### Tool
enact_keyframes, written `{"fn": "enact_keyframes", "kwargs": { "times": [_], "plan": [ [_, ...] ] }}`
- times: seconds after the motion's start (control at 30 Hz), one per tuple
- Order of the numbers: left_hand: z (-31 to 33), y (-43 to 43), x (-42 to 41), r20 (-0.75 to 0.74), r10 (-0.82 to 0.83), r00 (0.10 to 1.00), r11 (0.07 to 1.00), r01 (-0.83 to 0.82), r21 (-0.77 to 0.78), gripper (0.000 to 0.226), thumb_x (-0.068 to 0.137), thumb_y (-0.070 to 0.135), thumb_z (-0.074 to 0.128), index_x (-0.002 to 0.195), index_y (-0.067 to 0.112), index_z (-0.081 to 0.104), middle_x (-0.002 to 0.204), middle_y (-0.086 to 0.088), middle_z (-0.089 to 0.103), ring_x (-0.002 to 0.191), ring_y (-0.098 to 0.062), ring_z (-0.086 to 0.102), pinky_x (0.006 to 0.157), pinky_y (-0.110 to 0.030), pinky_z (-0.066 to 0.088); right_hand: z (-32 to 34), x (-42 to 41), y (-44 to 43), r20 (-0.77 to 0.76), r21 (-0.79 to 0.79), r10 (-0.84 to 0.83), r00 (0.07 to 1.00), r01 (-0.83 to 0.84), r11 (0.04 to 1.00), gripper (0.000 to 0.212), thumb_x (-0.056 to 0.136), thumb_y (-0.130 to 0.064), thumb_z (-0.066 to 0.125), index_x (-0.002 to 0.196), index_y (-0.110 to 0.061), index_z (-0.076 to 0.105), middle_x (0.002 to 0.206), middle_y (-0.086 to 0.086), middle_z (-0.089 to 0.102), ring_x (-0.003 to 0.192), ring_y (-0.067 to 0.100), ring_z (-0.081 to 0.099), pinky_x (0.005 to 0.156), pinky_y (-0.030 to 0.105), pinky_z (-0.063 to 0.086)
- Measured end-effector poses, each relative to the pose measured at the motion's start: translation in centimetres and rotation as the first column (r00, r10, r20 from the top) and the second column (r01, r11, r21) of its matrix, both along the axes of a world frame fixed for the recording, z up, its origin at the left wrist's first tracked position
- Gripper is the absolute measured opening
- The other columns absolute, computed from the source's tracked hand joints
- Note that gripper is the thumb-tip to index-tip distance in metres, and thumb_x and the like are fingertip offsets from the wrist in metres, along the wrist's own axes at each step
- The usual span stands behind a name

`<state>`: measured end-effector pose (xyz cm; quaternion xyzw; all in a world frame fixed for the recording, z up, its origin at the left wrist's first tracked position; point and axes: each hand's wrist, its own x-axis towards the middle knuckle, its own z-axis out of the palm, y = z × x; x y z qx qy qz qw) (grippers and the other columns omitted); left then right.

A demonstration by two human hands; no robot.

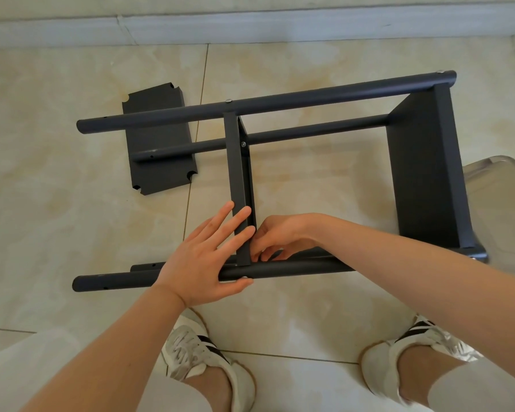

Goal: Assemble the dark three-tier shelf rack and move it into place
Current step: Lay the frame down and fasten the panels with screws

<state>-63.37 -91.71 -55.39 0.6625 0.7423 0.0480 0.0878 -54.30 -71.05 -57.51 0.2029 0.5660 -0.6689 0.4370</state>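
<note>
left hand point(202, 263) presses middle shelf point(236, 168); right hand point(277, 236) curls at its corner

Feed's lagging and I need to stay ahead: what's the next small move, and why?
Probably finish fastening the middle shelf to the near pole: the right hand curls at that joint, the left hand presses flat to steady it. The third panel lies loose on the floor.
</note>
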Motion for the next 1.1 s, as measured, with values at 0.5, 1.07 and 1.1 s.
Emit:
{"fn": "enact_keyframes", "kwargs": {
  "times": [0.5, 1.07, 1.1],
  "plan": [
    [0.39, 0.12, 0.10, 0.006, 0.001, 1.000, 1.000, -0.001, 0.007, 0.081, 0.091, 0.071, 0.044, 0.155, 0.023, 0.031, 0.169, -0.002, 0.015, 0.156, -0.026, 0.005, 0.118, -0.047, 0.023, 0.13, -0.21, 0.08, -0.005, -0.032, -0.012, 1.000, 0.012, 0.999, 0.010, 0.090, -0.020, 0.068, 0.094, -0.014, 0.076, 0.096, 0.005, 0.074, 0.085, 0.014, 0.070, 0.084, 0.032, 0.057],
    [0.45, 0.22, 0.11, 0.017, 0.004, 1.000, 1.000, -0.004, 0.007, 0.081, 0.091, 0.071, 0.047, 0.154, 0.023, 0.032, 0.169, -0.001, 0.014, 0.156, -0.026, 0.005, 0.118, -0.046, 0.026, 0.42, -0.46, 0.51, 0.005, 0.035, 0.021, 1.000, -0.021, 0.999, 0.007, 0.089, -0.019, 0.070, 0.088, -0.017, 0.077, 0.090, 0.000, 0.075, 0.084, 0.012, 0.069, 0.080, 0.029, 0.055],
    [0.46, 0.24, 0.14, 0.017, 0.003, 1.000, 1.000, -0.004, 0.006, 0.081, 0.091, 0.071, 0.046, 0.154, 0.023, 0.032, 0.169, -0.001, 0.015, 0.156, -0.026, 0.006, 0.118, -0.046, 0.026, 0.40, -0.46, 0.45, 0.004, 0.043, 0.022, 1.000, -0.022, 0.999, 0.007, 0.089, -0.019, 0.070, 0.087, -0.017, 0.076, 0.089, 0.000, 0.075, 0.084, 0.013, 0.069, 0.079, 0.029, 0.055]
  ]
}}
